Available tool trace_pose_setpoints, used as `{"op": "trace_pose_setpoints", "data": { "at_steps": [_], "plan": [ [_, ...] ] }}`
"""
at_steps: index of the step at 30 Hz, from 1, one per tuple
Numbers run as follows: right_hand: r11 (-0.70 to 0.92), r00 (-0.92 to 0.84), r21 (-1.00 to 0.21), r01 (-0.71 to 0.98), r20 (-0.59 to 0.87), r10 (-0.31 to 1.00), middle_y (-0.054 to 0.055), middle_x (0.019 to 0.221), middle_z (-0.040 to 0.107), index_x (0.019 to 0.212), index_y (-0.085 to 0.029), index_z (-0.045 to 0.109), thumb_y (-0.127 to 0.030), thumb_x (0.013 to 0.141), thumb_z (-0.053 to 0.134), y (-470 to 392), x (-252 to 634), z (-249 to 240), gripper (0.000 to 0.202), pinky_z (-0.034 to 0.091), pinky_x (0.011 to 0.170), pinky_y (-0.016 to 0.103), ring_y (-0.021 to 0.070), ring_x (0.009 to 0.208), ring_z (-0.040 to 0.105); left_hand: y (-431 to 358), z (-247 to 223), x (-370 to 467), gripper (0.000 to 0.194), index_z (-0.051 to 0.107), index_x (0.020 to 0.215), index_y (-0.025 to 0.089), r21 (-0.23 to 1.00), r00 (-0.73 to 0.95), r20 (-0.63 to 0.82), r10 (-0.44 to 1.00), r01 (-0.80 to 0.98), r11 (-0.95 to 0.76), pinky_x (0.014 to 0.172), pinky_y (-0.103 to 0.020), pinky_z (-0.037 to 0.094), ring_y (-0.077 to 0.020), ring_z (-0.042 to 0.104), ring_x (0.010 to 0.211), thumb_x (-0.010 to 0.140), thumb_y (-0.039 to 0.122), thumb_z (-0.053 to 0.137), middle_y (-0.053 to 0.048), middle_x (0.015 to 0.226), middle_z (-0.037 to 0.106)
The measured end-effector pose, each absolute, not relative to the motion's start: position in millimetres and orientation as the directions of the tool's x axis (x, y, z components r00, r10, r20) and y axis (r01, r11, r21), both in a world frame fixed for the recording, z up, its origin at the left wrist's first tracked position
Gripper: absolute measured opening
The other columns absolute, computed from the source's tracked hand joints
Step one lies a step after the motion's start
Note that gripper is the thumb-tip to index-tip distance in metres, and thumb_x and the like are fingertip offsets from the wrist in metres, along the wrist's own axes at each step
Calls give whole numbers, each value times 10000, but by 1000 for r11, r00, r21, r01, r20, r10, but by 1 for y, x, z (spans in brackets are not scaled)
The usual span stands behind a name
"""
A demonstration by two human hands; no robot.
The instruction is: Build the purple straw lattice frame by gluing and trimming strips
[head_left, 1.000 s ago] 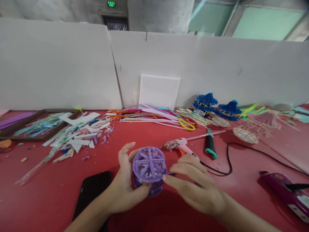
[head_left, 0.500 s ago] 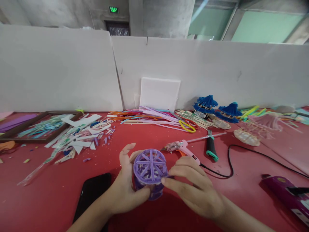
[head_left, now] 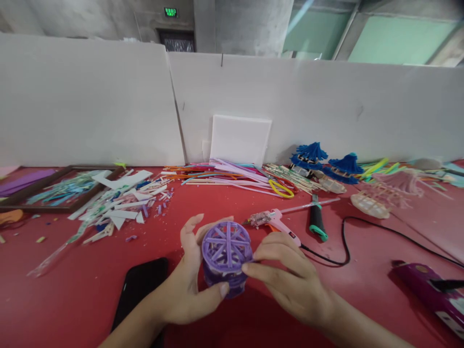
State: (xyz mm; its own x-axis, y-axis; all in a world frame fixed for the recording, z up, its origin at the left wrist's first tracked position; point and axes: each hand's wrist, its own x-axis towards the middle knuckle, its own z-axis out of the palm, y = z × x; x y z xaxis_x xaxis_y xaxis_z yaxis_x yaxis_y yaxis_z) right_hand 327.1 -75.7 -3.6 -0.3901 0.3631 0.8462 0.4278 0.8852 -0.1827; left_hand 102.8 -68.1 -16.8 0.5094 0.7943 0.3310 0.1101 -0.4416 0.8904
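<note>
In front of me is a round purple wheel-shaped craft piece (head_left: 229,246) with crossing spokes on top and a ringed wall below, tilted so its top faces me. My left hand (head_left: 194,280) is closed around its left side, the thumb pressed against the lower front and the fingers behind it. At the right edge of the rim, my right hand (head_left: 286,270) pinches a thin purple strip between thumb and forefinger; most of that strip is hidden by the fingers. Just beyond, a pink glue gun (head_left: 277,221) lies on its side with a clear glue stick in its back.
A black phone (head_left: 141,285) lies at left by my forearm. Scraps (head_left: 125,203) and a brown frame (head_left: 70,208) are beyond. Scissors (head_left: 281,188), coloured strips (head_left: 224,175), a green-black cutter (head_left: 317,222), blue tasselled models (head_left: 310,154) and a magenta tool (head_left: 427,290) surround the red table (head_left: 203,203).
The purple piece has tipped and turned slightly in my left hand. The strip showing between my right fingers is now less visible, with those fingers still at the rim.
</note>
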Motion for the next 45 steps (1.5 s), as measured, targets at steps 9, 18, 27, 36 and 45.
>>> {"op": "trace_pose_setpoints", "data": {
  "at_steps": [9,18,27,36,45],
  "plan": [
    [882,-370,-223,415,844,387,53,823,674,920,-147,715,-8,900,518,-75,323,-4,242,555,724,275,147,782,607,-64,-13,105,825,76,1386,366,872,461,404,790,67,-485,1098,-570,386,-308,429,1346,812,200,646,-138,1387,363],
    [866,-391,-222,448,823,413,79,1021,736,940,-184,709,-9,894,491,-74,326,-11,284,558,906,336,178,1016,647,-62,-10,100,779,140,1425,306,807,490,385,782,233,-543,1146,-586,332,-337,287,1444,833,256,643,-160,1466,315],
    [870,-394,-263,418,810,434,74,989,723,978,-180,686,29,861,480,-75,324,-10,316,526,948,330,181,1006,635,-68,30,99,272,586,1049,243,267,571,569,592,552,-790,1119,-583,290,-359,283,1381,789,165,612,-86,1505,324],
    [863,-397,-288,416,796,457,60,990,717,1009,-220,672,15,875,478,-76,324,-9,333,524,941,359,187,1007,642,-64,52,108,102,642,918,171,88,722,438,535,558,-825,1116,-525,336,-348,314,1346,841,183,576,-144,1411,429],
    [872,-386,-283,399,811,440,50,994,730,1003,-232,665,1,871,499,-74,323,-12,315,515,954,372,184,1002,651,-62,46,110,120,640,905,149,138,717,440,541,541,-830,1015,-484,422,-329,424,1181,793,182,610,-154,1257,524]
  ]
}}
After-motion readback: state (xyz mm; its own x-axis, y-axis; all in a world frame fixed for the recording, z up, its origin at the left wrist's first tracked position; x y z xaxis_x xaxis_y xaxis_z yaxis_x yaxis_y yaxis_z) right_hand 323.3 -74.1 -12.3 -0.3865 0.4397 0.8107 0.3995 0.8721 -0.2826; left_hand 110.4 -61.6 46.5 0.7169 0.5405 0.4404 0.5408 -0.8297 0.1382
